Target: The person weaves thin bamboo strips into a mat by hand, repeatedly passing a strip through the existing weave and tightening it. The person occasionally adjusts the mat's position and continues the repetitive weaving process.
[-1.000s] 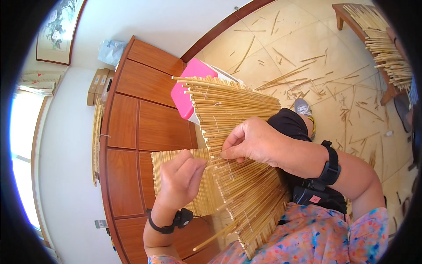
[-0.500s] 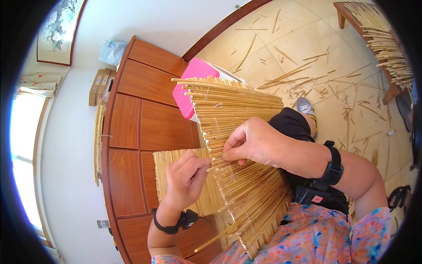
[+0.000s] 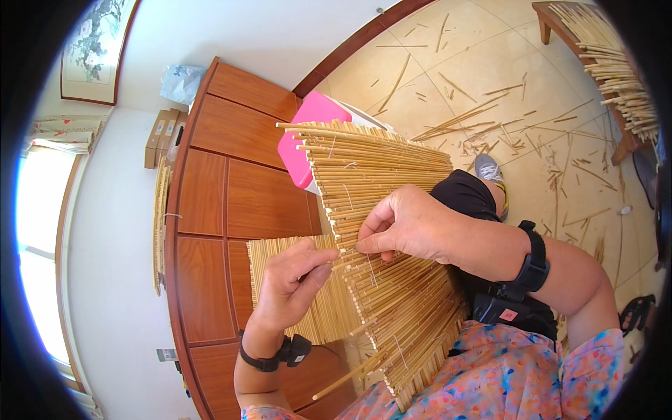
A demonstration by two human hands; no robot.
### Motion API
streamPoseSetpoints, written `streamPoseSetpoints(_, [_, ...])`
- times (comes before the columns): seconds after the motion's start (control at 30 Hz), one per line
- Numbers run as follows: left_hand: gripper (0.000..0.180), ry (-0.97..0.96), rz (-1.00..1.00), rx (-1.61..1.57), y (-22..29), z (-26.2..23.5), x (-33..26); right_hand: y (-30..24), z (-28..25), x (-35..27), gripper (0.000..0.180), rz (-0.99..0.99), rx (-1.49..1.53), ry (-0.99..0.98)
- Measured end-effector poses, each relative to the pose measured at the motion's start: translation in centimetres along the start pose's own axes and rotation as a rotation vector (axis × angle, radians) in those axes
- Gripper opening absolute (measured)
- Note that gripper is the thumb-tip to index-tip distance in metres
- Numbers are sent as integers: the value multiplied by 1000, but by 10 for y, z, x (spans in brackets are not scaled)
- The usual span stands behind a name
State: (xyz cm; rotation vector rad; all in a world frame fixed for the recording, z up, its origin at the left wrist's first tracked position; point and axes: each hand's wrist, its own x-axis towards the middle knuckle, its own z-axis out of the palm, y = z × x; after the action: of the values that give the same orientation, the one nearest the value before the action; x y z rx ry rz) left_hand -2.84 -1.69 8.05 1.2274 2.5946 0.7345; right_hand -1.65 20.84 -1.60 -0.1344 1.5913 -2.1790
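Note:
A woven mat of thin pale straw stalks (image 3: 381, 182) lies fanned across my lap, tied with fine thread. My right hand (image 3: 409, 224) rests on its middle, thumb and fingers pinched on a stalk at the mat's left edge. My left hand (image 3: 290, 276) comes in from the left, fingers pinched at the same spot, tips nearly touching the right hand's. A second flat bundle of straw stalks (image 3: 325, 308) lies under my left hand. Both wrists wear black bands.
A brown wooden cabinet (image 3: 224, 203) stands at my left against a white wall. A pink stool (image 3: 308, 136) sits behind the mat. Loose straw pieces (image 3: 483, 119) litter the tiled floor. More stalks (image 3: 616, 63) lie on a wooden bench at the upper right.
My left hand has moved up and right from the lower bundle to the mat's edge and closed its fingers beside my right hand, which stayed in place.

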Motion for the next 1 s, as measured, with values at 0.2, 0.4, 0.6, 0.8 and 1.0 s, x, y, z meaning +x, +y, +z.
streamPoseSetpoints(0.2, [21,-8,-10,-14,-3,-1,-1,1,-2,2,16,14,10,-19])
streamPoseSetpoints(0.4, [12,-19,-45,65,6,-3,9,-1,-2,2,15,13,-24,-23])
streamPoseSetpoints(0.6, [13,-34,-16,-49,-8,-2,8,-2,-3,2,14,7,-34,-36])
streamPoseSetpoints(0.8, [19,-78,19,-115,-17,-6,5,1,-4,5,14,7,-14,-54])
streamPoseSetpoints(1.0, [16,-8,75,90,0,-4,10,1,-5,5,15,17,-25,-42])
